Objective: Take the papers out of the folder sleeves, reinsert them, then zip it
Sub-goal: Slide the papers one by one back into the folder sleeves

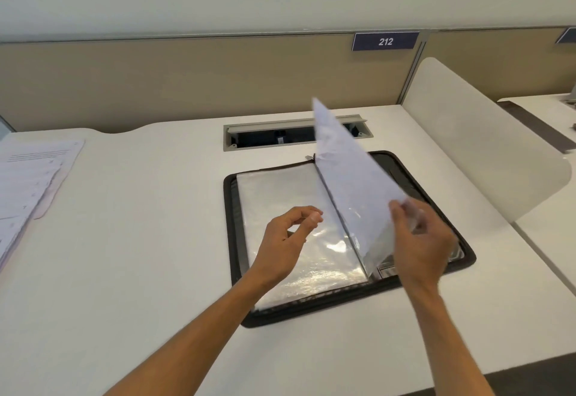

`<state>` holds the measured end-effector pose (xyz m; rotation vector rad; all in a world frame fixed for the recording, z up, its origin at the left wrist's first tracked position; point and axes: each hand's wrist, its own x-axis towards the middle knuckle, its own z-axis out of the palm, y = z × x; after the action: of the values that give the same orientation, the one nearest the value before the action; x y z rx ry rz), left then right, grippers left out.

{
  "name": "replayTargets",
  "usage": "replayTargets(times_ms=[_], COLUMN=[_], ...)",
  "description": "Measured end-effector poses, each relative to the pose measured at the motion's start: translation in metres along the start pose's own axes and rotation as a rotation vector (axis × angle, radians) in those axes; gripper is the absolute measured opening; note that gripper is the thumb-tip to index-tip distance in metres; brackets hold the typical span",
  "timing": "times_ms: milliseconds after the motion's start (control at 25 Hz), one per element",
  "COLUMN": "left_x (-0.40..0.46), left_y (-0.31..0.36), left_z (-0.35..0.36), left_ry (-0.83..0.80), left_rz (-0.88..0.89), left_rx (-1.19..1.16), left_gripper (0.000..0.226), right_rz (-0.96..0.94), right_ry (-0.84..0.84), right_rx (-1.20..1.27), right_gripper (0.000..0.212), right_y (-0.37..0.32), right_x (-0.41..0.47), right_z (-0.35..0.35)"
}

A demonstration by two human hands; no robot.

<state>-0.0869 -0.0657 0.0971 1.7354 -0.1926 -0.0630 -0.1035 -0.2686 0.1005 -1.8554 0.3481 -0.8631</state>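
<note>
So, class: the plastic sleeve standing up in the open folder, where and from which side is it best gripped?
Pinch the raised sleeve at its free near corner, from the right, as the right hand does. Its other long edge is bound into the folder spine, so only that side lifts.

Bright, even overhead light is flooding the white laminate desk (124,271), soft shadows are lying faint, glare is flashing off the clear plastic sleeves (311,258) of the open black zip folder (311,314), the lifted sleeve page (349,177) is motion-blurring, and wide-angle distortion is bending the edges.
</note>
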Motion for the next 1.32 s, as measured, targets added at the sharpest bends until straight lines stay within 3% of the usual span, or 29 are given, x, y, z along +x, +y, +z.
replayTargets(times_ms=[160,400,440,520,560,640,720,760,840,960,1160,1320], left_x=[0.001,0.002,0.002,0.001,0.001,0.0,-0.001,-0.002,-0.007,-0.017,-0.042,-0.065], left_y=[-0.014,-0.032,-0.033,-0.036,-0.038,-0.04,-0.043,-0.045,-0.049,-0.054,-0.069,-0.084], left_z=[0.001,0.006,0.008,0.012,0.013,0.013,0.009,0.006,-0.003,-0.022,-0.079,-0.155], left_ry=[0.065,0.121,0.126,0.127,0.132,0.149,0.167,0.174,0.188,0.207,0.248,0.321], left_rz=[-0.061,-0.119,-0.132,-0.154,-0.163,-0.18,-0.192,-0.197,-0.2,-0.211,-0.229,-0.218], left_rx=[0.054,0.104,0.106,0.11,0.117,0.143,0.169,0.178,0.203,0.219,0.236,0.292], left_gripper=[0.015,0.016,0.016,0.016,0.015,0.014,0.014,0.013,0.013,0.012,0.009,0.01], right_rz=[0.174,0.401,0.402,0.277,0.138,-0.037,0.05,0.109,0.105,-0.112,-0.213,-0.266], right_ry=[0.126,0.148,0.156,0.14,0.075,-0.271,-0.692,-0.802,-0.772,-0.706,-1.079,-1.234], right_rx=[0.003,0.023,-0.034,-0.38,-0.55,-0.768,-1.002,-1.091,-1.103,-0.849,-0.463,-0.351], right_gripper=[0.017,0.028,0.03,0.043,0.05,0.062,0.081,0.089,0.093,0.084,0.049,0.041], right_y=[0.041,0.075,0.079,0.09,0.094,0.103,0.11,0.11,0.102,0.076,0.019,-0.034], right_x=[0.039,0.059,0.06,0.059,0.055,0.05,0.043,0.037,0.021,-0.009,-0.082,-0.143], right_z=[-0.041,-0.063,-0.064,-0.06,-0.056,-0.044,-0.028,-0.021,-0.004,0.027,0.088,0.157])
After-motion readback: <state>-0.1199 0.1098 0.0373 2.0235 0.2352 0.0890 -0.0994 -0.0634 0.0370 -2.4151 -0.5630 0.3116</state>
